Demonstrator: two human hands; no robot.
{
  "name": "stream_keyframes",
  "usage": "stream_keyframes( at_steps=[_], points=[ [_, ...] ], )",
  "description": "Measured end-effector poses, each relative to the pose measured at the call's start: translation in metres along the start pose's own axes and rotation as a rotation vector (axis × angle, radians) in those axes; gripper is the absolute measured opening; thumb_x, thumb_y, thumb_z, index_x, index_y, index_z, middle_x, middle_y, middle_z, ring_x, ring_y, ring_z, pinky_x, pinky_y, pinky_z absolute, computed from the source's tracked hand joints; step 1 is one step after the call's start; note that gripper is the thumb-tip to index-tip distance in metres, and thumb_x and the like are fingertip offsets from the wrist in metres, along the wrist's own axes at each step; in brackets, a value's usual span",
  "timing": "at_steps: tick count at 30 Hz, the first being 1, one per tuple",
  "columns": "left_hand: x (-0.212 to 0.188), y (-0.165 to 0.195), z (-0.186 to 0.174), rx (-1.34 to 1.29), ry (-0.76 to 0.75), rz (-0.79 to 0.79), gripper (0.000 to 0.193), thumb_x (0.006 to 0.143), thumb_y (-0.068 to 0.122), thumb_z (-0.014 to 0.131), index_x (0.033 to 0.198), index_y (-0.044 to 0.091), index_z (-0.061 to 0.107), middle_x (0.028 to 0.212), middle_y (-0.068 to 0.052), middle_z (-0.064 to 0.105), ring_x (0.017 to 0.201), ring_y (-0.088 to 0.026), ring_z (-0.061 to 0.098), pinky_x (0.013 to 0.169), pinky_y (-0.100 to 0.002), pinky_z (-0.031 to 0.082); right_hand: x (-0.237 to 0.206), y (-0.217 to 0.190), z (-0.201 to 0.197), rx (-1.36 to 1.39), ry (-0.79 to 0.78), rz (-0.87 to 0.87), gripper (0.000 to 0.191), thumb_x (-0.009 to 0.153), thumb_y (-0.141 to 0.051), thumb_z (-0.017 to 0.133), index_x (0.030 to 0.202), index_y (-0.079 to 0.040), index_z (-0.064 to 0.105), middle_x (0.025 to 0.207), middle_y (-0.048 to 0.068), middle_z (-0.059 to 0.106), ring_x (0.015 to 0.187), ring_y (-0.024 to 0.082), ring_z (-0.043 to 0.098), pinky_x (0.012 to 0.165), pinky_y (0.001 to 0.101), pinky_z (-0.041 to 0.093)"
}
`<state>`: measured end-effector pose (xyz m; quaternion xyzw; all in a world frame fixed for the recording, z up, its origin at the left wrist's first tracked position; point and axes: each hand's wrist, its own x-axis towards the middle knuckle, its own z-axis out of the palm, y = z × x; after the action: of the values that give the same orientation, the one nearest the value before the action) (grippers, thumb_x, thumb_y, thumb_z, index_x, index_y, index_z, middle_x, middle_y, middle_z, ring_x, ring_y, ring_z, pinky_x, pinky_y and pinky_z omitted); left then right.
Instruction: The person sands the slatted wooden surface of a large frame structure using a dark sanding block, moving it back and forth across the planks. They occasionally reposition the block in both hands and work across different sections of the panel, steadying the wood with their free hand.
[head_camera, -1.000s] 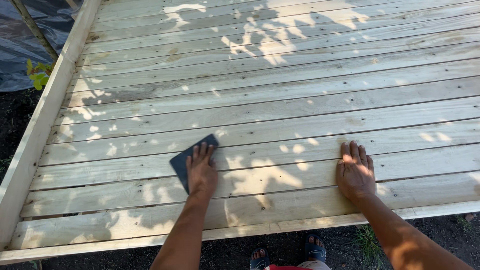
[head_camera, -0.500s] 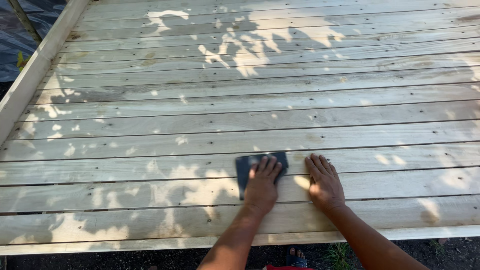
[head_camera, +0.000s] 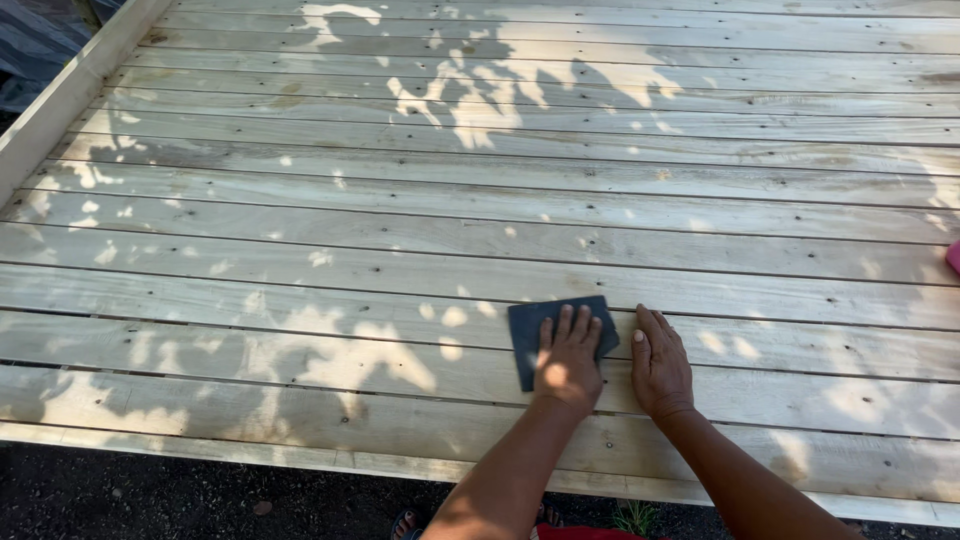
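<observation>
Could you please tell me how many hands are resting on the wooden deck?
2. The left hand presses flat on a dark sanding pad; the right hand lies flat on the bare deck boards just beside it. None looks hidden.

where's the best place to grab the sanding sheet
Probably the far left corner of the sanding sheet, coming from the left. It lies flat on the deck, and the left hand covers its right part, so only the left edge and far corner are free to pinch. The right hand blocks the right side.
</observation>
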<state>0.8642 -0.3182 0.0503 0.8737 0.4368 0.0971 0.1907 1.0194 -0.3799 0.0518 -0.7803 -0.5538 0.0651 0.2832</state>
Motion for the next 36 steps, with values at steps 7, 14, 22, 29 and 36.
stream_keyframes(
  at_steps=[7, 14, 22, 29, 36],
  points=[
    [0.001, -0.105, -0.035, 0.101, 0.231, -0.297, 0.056, 0.101, 0.028, 0.042, 0.156, 0.017, 0.043, 0.166, -0.002, 0.032, 0.155, -0.024, 0.024, 0.121, -0.049, 0.016, 0.018, 0.034, -0.017, -0.012, 0.020, -0.057, 0.055, 0.111, -0.039, 0.029, 0.152, -0.009, 0.049, 0.153, 0.017, 0.052, 0.151, 0.035, 0.038, 0.125, 0.0480, 0.024],
    [0.010, -0.087, -0.035, 0.194, 0.088, -0.517, 0.057, 0.107, 0.031, 0.032, 0.162, 0.014, 0.029, 0.171, -0.006, 0.019, 0.158, -0.028, 0.012, 0.126, -0.052, 0.013, 0.022, 0.046, -0.020, 0.020, 0.008, 0.094, 0.054, 0.109, -0.041, 0.028, 0.150, -0.014, 0.053, 0.155, 0.019, 0.048, 0.148, 0.036, 0.035, 0.121, 0.0471, 0.026],
    [-0.017, 0.006, 0.024, -0.056, -0.070, 0.028, 0.059, 0.101, 0.029, 0.042, 0.159, 0.019, 0.034, 0.170, 0.000, 0.022, 0.158, -0.023, 0.014, 0.128, -0.047, 0.006, 0.020, 0.045, -0.019, 0.131, 0.075, 0.046, 0.051, 0.110, -0.039, 0.032, 0.147, -0.013, 0.056, 0.151, 0.018, 0.054, 0.146, 0.035, 0.044, 0.121, 0.0457, 0.033],
    [-0.084, -0.215, -0.081, 0.157, 0.275, -0.620, 0.062, 0.099, 0.028, 0.043, 0.160, 0.018, 0.036, 0.170, -0.004, 0.029, 0.156, -0.026, 0.021, 0.123, -0.052, 0.020, 0.015, 0.032, -0.008, 0.028, 0.097, -0.016, 0.050, 0.112, -0.038, 0.033, 0.145, -0.011, 0.058, 0.148, 0.019, 0.057, 0.146, 0.037, 0.043, 0.123, 0.0481, 0.030],
    [-0.078, -0.067, -0.008, -0.077, -0.141, 0.118, 0.053, 0.105, 0.034, 0.040, 0.156, 0.019, 0.037, 0.168, -0.002, 0.024, 0.158, -0.025, 0.012, 0.126, -0.051, 0.006, 0.010, -0.010, 0.015, -0.032, 0.154, 0.045, 0.049, 0.114, -0.038, 0.032, 0.141, -0.009, 0.061, 0.148, 0.016, 0.058, 0.146, 0.038, 0.043, 0.123, 0.0498, 0.029]
  ],
)
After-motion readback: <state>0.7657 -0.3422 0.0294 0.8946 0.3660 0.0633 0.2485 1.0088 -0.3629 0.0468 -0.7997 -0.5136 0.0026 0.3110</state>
